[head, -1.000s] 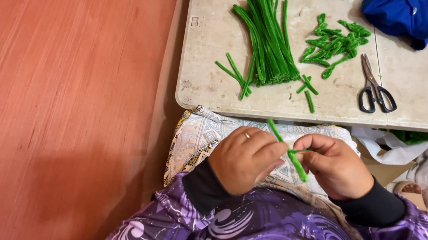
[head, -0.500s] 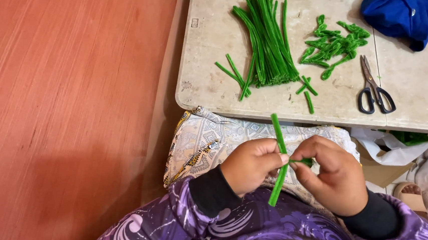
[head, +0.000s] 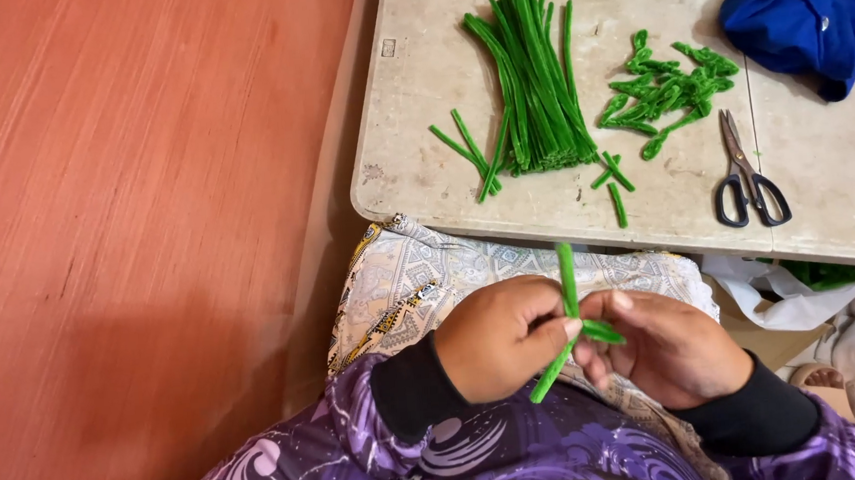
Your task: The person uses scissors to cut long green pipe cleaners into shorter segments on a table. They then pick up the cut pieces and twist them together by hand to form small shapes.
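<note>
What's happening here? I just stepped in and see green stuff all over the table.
A person is working a green pipe cleaner in their lap, pinched between the left hand and the right hand. On the table in front lie a bundle of straight green pipe cleaners, a small pile of bent green pieces, scissors and a blue cloth.

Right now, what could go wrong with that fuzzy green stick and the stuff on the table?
The fuzzy green pipe cleaner is pinched between the left hand and right hand; its cut end might poke a finger. The short green offcuts lie near the pale table's edge and could roll off. The black-handled scissors lie close by too.
</note>
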